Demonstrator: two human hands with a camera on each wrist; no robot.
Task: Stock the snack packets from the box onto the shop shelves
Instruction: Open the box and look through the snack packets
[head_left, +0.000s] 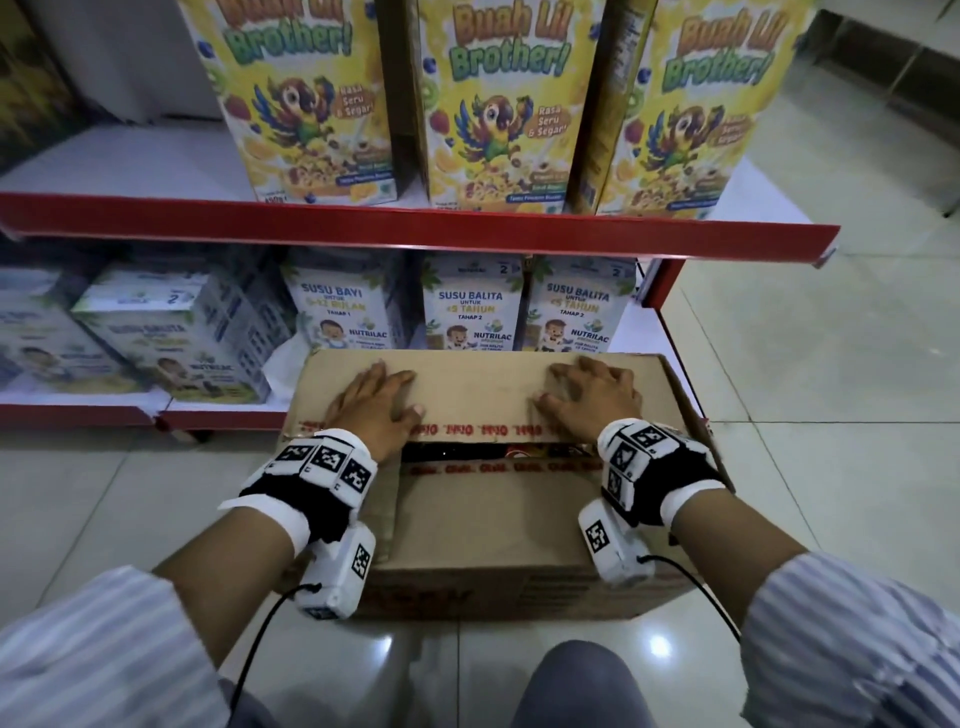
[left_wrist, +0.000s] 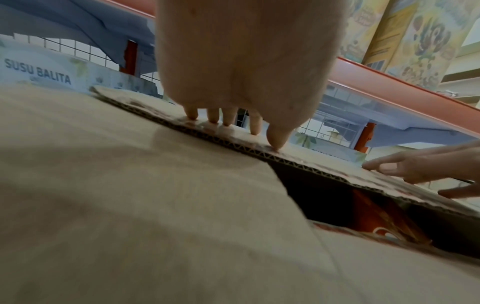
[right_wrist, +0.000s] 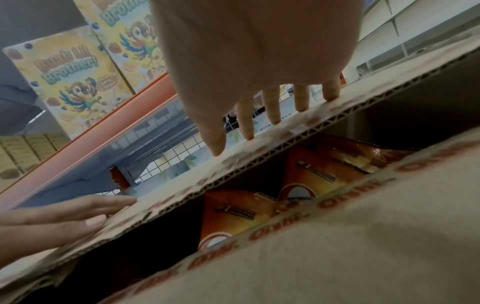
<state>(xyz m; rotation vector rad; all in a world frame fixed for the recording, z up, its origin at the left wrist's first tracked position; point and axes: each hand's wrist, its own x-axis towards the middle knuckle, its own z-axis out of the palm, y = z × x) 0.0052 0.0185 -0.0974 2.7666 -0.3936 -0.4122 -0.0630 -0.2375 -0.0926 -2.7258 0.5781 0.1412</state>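
Note:
A brown cardboard box (head_left: 488, 530) stands on the floor in front of the shelves. Its far top flap (head_left: 472, 395) is parted from the near flap by a narrow gap. Orange snack packets (right_wrist: 306, 181) show through that gap, also as a red sliver of packets (head_left: 519, 451) in the head view. My left hand (head_left: 376, 400) lies flat on the far flap's left part, fingers spread. My right hand (head_left: 592, 397) rests on the flap's right part with fingertips (right_wrist: 246, 135) pressing down and fingers slightly arched. Neither hand holds anything.
The upper red-edged shelf (head_left: 415, 228) carries yellow cereal boxes (head_left: 498, 104). The lower shelf (head_left: 78, 410) holds white milk cartons (head_left: 472, 306), right behind the box. Tiled floor (head_left: 831, 364) lies to the right and left of the box.

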